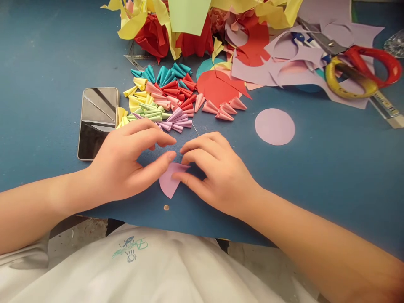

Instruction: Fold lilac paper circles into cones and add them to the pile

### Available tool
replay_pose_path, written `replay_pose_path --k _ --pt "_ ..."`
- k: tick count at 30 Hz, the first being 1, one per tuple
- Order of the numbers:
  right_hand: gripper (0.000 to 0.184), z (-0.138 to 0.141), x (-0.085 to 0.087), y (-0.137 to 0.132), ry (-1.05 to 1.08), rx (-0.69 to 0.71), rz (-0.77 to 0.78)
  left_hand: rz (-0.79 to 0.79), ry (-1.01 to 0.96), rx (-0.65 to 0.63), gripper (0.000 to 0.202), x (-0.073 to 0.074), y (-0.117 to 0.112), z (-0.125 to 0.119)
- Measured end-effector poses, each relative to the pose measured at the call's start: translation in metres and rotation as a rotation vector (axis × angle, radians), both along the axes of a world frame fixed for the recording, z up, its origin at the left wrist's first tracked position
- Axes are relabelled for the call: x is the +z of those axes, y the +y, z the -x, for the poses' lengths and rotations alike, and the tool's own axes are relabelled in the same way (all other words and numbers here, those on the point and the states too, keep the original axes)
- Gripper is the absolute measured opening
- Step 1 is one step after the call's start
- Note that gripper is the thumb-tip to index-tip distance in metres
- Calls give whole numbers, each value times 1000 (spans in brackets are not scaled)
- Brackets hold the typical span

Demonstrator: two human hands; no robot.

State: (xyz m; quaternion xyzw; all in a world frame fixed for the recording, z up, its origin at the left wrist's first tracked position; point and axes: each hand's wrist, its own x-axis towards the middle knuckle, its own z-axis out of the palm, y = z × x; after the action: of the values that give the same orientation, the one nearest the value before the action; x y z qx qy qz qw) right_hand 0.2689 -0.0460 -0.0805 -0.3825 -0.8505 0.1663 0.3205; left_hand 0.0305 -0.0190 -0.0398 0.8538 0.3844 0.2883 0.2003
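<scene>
A lilac paper piece (167,182), shaped like a wedge with a curved edge, is at the table's near side between my hands. My right hand (217,172) holds it, the thumb lying across its face and the fingertips at its upper corner. My left hand (126,158) is just above and left of the paper, thumb and fingers apart, with nothing seen between them. Beyond my hands lies a pile of small rolled paper cones (158,94) in teal, red, pink, yellow, green and lilac. Below the piece rests a small round disc (166,207).
A phone (97,122) lies left of the cones. To the right is a flat lilac paper circle (275,126). Scissors (353,63) rest on lilac paper scraps (252,69) at the back right. Red paper discs (213,86) and crumpled yellow paper (135,23) are further back.
</scene>
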Motion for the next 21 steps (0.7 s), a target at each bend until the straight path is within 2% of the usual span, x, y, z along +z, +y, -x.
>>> replay_pose_path --k 2,5,7,10,13,16,21 --pt "17 0 5 -1 135 -42 111 48 -5 -77 30 -1 -2 2" --pt "21 2 12 -3 375 -198 340 264 -6 -110 51 -3 -7 2" --pt "23 4 14 -5 522 -290 428 433 -52 -57 47 -4 -9 1" --pt "22 4 14 -4 615 -325 495 613 -159 4 36 -3 -9 -1" --pt "20 1 12 -2 614 -269 587 624 -228 52 30 -3 -5 -2" --pt "29 -2 10 0 619 -181 671 561 -256 85 25 -4 -3 -2" --pt "32 -2 11 0 641 -125 663 531 -244 8 24 -4 -4 -3"
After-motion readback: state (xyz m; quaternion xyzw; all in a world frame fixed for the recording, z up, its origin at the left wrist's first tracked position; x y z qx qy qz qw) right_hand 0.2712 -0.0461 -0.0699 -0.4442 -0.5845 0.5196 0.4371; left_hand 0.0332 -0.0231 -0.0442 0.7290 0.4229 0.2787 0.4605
